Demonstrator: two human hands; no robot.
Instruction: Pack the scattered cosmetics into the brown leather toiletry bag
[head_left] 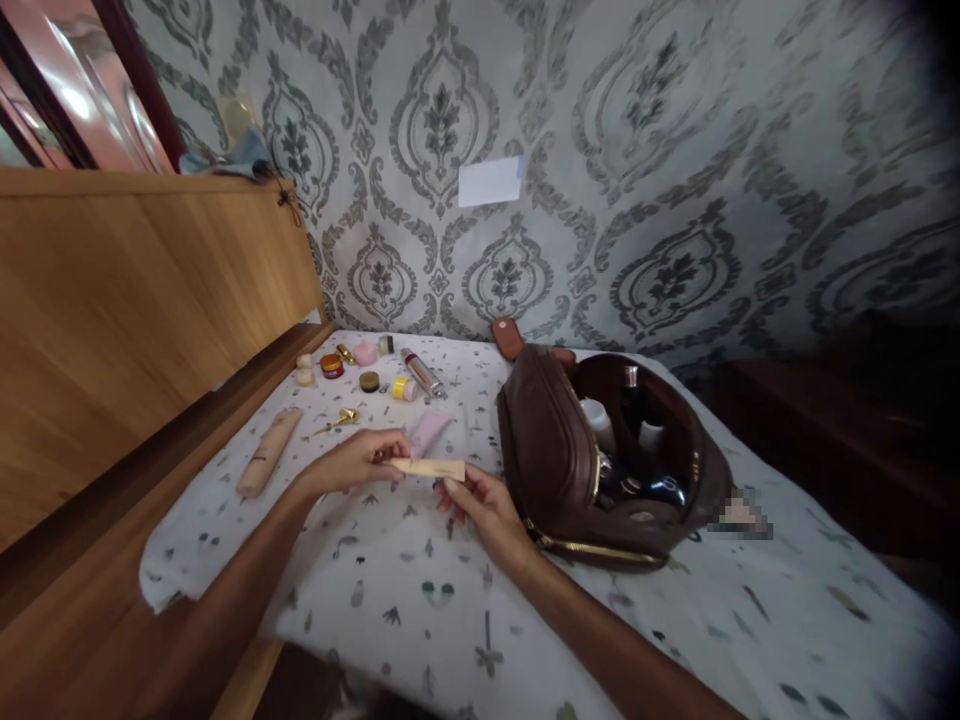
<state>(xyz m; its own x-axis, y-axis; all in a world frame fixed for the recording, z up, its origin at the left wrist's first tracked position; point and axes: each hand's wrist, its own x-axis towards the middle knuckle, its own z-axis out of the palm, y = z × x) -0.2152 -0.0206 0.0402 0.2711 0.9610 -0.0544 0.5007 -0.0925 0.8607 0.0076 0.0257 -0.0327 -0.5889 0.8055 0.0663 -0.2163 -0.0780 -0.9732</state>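
Note:
Between my two hands is a slim cream-coloured tube (431, 467), lying roughly level above the patterned white cloth. My left hand (373, 460) pinches its left end, and my right hand (480, 500) grips its right end with thumb and fingers. Just behind the tube, a pink tube (430, 431) lies on the cloth. To the right stands a brown bag (547, 430), its top unzipped, with bottles and a white-capped container (598, 420) inside. A larger beige tube (270, 452) rests left of my left hand.
Several small jars, including a red one (331, 366) and a yellow one (403, 389), sit at the back left near a silver tube (422, 373). A gold item (346, 416) lies nearer. A wooden panel (150, 300) borders the left.

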